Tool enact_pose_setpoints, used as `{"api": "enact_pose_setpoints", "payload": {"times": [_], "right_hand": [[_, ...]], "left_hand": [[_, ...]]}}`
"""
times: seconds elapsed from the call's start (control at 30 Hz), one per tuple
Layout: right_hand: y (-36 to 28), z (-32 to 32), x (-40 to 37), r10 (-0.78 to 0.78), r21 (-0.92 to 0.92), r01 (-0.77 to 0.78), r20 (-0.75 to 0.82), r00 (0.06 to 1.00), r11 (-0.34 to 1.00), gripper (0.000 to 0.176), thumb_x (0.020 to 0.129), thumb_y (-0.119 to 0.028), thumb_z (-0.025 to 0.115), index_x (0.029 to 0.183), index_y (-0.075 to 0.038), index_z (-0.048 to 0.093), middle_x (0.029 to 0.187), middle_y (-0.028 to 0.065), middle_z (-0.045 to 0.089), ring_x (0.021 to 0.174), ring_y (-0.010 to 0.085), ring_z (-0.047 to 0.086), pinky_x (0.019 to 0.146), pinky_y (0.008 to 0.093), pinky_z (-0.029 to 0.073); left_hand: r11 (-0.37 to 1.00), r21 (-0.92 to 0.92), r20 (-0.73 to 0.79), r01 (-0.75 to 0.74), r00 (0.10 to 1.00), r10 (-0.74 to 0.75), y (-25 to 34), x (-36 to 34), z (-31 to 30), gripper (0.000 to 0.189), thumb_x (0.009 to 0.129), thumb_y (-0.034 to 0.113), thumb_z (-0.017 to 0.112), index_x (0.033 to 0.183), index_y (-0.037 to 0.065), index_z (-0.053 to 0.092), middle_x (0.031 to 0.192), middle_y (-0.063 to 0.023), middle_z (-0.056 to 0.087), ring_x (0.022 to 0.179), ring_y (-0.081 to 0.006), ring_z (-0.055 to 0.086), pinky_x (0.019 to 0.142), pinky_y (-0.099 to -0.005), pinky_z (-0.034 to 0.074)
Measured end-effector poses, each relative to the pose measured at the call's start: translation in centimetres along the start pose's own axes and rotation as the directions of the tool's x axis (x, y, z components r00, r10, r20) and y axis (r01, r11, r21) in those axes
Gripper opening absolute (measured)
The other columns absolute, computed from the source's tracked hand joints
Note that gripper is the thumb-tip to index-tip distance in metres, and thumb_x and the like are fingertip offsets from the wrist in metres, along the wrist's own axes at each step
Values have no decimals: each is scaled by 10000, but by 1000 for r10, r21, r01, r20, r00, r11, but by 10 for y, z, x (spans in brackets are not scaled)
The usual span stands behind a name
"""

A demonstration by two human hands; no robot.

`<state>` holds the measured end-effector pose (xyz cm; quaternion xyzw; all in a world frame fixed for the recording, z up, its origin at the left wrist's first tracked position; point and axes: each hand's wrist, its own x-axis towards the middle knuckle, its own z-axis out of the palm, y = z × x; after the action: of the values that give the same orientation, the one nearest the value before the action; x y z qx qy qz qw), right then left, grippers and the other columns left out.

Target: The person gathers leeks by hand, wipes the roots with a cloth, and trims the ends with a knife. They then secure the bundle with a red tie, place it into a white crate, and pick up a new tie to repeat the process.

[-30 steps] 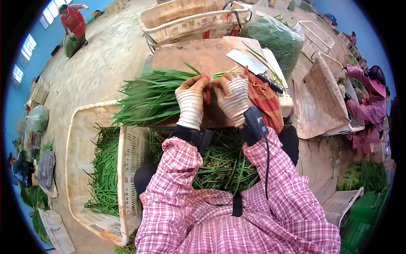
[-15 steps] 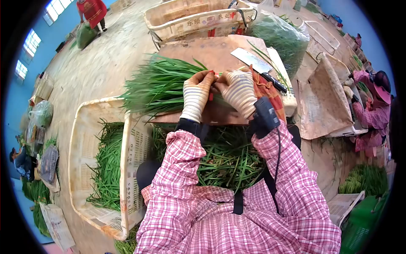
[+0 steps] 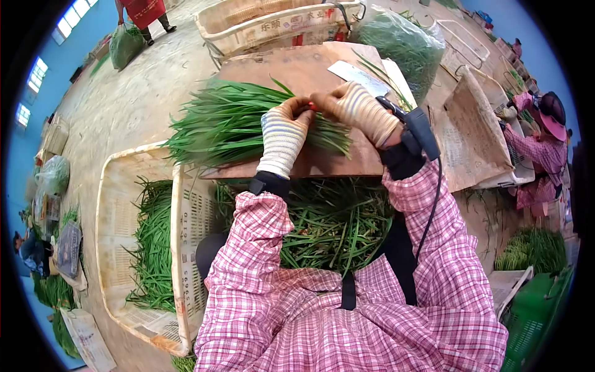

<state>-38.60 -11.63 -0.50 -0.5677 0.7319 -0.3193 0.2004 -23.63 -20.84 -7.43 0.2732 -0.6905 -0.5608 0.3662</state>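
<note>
A bundle of long green leafy stalks [image 3: 229, 121] lies across a brown board [image 3: 279, 65]. My left hand [image 3: 285, 127], in a striped fingerless glove, rests over the bundle with its fingertips pinched at a small red tie [image 3: 313, 106]. From the right, my right hand [image 3: 356, 108], gloved the same way, meets it with closed fingers at the same red tie. Some stalks show below and between the hands. A flat white-grey blade [image 3: 357, 77] lies on the board beyond my right hand.
Left of the board stands a white crate [image 3: 180, 248] with loose green stalks. Cut stalks [image 3: 334, 229] lie below the board. Behind are another crate [image 3: 279, 25] and a clear bag of greens [image 3: 403, 49]. A co-worker [image 3: 542, 149] sits at right; another person [image 3: 145, 12] stands far left.
The view has shifted slightly. My right hand has turned flatter, and stalks now show beneath it. The orange-red cloth by my right hand is no longer visible. The standing person has moved.
</note>
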Motion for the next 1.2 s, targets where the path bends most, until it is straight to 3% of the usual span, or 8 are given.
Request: {"api": "enact_pose_setpoints", "payload": {"times": [0.1,0.27,0.4,0.47,0.53,0.77,0.87,1.2], "right_hand": [[-3,-15,-13,169,671,33,-233,958,741,290,944,-288,684,1027,-10,704,855,52,667,764,131,607,652,290,494],[19,-5,-7,22,312,76,-299,954,947,267,911,-175,678,1106,8,685,983,117,723,905,200,684,822,325,540],[7,4,-24,-2,169,68,-365,931,983,344,879,-285,714,1065,1,668,1008,192,717,936,279,699,844,367,539],[-21,1,-59,203,-138,-254,-306,930,957,571,807,-451,771,1135,-20,592,963,181,702,879,348,691,803,413,542],[-20,21,-90,227,-246,-301,-289,930,922,449,812,-310,808,1051,-20,562,881,145,677,815,293,680,733,394,544],[18,54,-105,-99,-176,17,-472,876,984,158,839,-19,699,988,-33,650,895,181,677,820,362,680,712,414,531],[24,59,-93,-270,-364,95,-470,840,927,148,851,-119,688,989,-72,663,850,169,679,837,382,655,754,474,488],[29,69,-102,-440,-611,111,-421,793,784,170,777,-166,752,932,-151,687,870,61,645,845,279,621,825,440,415]], "left_hand": [[995,-81,-35,53,998,-56,-2,2,5,227,920,-20,677,1146,-27,683,938,-48,723,699,-76,619,619,-216,507],[987,-159,-62,32,997,-42,6,-2,5,190,937,-9,650,1126,-8,662,901,-28,685,627,-67,569,561,-217,472],[987,-159,-70,8,997,-19,2,-2,5,252,937,-29,628,1184,12,593,913,-46,661,621,-70,550,555,-220,467],[975,-221,-112,26,992,-52,12,-6,9,247,939,-41,623,1177,11,582,873,-48,638,620,-71,523,561,-224,461],[982,-189,-84,31,995,-47,3,0,6,290,935,-11,636,1211,33,558,913,-56,679,609,-70,582,507,-209,459],[984,-176,-83,5,996,-20,5,-3,4,220,941,17,643,1146,42,565,882,-35,672,599,-65,584,479,-209,447],[973,-203,-138,-106,987,78,2,-4,9,204,938,17,650,1128,36,579,885,-21,666,602,-61,580,481,-212,445],[972,-222,-65,74,994,-91,21,-9,-5,134,897,37,726,1023,8,689,852,-17,691,577,-60,577,488,-218,455]]}}
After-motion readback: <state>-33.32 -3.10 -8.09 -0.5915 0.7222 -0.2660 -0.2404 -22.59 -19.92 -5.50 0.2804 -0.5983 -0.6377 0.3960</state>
